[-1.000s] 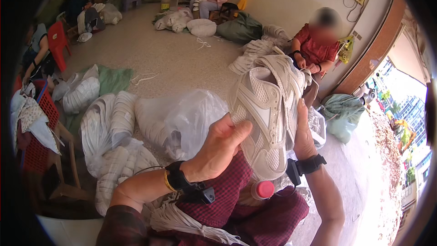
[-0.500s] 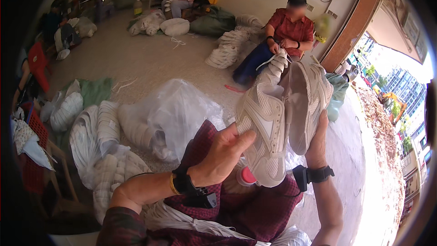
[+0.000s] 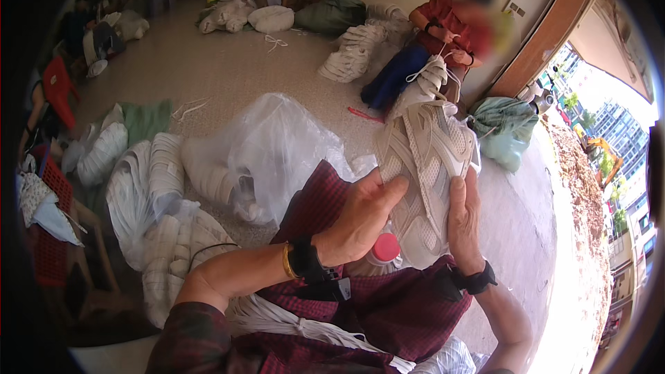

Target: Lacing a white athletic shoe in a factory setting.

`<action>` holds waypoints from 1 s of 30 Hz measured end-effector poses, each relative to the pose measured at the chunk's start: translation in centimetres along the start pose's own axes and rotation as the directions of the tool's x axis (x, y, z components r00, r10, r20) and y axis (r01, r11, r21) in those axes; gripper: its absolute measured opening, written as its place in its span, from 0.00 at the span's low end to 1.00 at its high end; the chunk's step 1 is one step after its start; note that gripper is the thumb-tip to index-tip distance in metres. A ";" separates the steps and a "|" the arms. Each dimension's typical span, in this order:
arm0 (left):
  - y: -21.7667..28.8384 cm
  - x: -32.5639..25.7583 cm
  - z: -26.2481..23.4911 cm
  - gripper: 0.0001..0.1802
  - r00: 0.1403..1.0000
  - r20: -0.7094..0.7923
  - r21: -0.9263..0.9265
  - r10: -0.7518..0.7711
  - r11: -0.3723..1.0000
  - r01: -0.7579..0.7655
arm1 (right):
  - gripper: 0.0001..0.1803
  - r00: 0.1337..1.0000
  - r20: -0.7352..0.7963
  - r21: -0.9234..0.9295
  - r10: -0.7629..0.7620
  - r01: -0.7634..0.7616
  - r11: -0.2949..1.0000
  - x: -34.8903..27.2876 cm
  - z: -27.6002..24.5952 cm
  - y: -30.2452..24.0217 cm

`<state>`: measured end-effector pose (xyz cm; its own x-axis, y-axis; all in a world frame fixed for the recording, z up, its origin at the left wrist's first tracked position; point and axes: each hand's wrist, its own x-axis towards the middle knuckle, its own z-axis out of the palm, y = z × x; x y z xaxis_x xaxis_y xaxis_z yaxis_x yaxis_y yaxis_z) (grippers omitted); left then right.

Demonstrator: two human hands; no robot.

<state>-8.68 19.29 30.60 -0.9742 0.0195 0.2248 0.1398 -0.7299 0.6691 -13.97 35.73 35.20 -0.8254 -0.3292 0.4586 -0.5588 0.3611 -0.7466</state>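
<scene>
While the pale shoes (image 3: 421, 159) were held over the lap (image 3: 409, 301), the left hand (image 3: 361, 218) grasped their left side, thumb uppermost; the right hand (image 3: 467, 221) grasped the opposite side, apparently to press the pair together.

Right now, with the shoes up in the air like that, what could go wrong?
The shoes are held up only by the left hand and right hand, so a loose grip might let one drop. Their toes hang close to the bottle with the red cap in the picture, so a dip could perhaps bump it. And the laces lie loose-ended across the lap, so they might slide off if the legs shift.
</scene>
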 end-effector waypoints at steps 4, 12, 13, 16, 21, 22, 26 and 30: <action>1.1 -0.6 0.7 0.24 0.982 0.145 -0.321 -0.119 0.933 0.161 | 0.29 0.999 -0.043 -0.131 -0.025 0.019 0.991 -0.8 -0.9 -1.5; -0.4 -1.4 -1.9 0.27 0.933 0.263 -0.205 -0.247 0.930 0.304 | 0.56 0.995 -0.049 -0.285 0.088 -0.099 0.954 -6.5 -1.6 -2.2; -1.1 -1.5 -2.2 0.27 0.926 0.244 -0.278 -0.287 0.895 0.350 | 0.56 0.997 -0.063 -0.328 0.051 -0.069 0.942 -6.5 -1.6 -1.8; -2.3 -1.7 -3.9 0.28 0.899 0.245 -0.385 -0.364 0.814 0.434 | 0.56 0.974 -0.005 -0.239 0.226 -0.220 0.946 -6.4 -0.8 -1.6; -2.4 -1.8 -4.1 0.29 0.908 0.183 -0.341 -0.376 0.842 0.417 | 0.51 0.944 0.024 -0.047 0.328 -0.327 0.944 -8.5 0.3 1.4; -2.1 -1.8 -3.9 0.31 0.910 0.230 -0.351 -0.344 0.843 0.407 | 0.50 0.942 0.033 0.017 0.334 -0.335 0.942 -7.6 0.0 0.3; -1.4 -0.9 -2.4 0.31 0.884 0.225 -0.278 -0.409 0.843 0.461 | 0.41 0.946 -0.045 0.087 0.322 -0.318 0.944 -6.0 -1.3 0.3; -1.0 -0.3 -2.3 0.28 0.890 0.313 -0.291 -0.331 0.859 0.422 | 0.39 0.951 -0.035 0.152 0.307 -0.299 0.942 -4.6 -2.5 0.1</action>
<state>-8.93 18.42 28.22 -0.8582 0.4727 0.2002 -0.3421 -0.8173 0.4636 -10.43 39.47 34.21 -0.9595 -0.1714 0.2236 -0.2676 0.3063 -0.9135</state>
